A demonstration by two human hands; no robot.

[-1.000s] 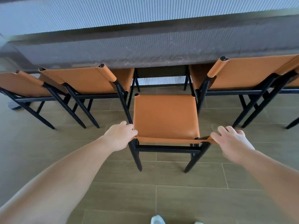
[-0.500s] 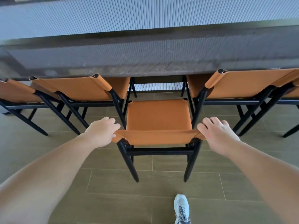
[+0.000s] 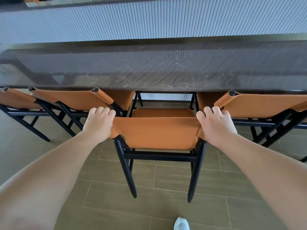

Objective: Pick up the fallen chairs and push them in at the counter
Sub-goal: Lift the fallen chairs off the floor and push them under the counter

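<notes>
Neighbouring chair [image 3: 79,100] and chair [image 3: 259,105] flank middle chair [image 3: 157,131], counter [image 3: 149,72] ahead

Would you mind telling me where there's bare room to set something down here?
The dark counter top is bare along its visible length, between the ribbed wall and the chair backs. Below it is crowded: the middle chair fits tightly between its neighbours.

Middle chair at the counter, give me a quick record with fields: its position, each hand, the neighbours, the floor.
middle chair: upright, seat partly under the counter
left hand: grips the backrest's left end
right hand: grips the backrest's right end
neighbouring chairs: orange, one close on the left, one close on the right, both upright
floor: tiled, a white shoe at the bottom edge
</notes>
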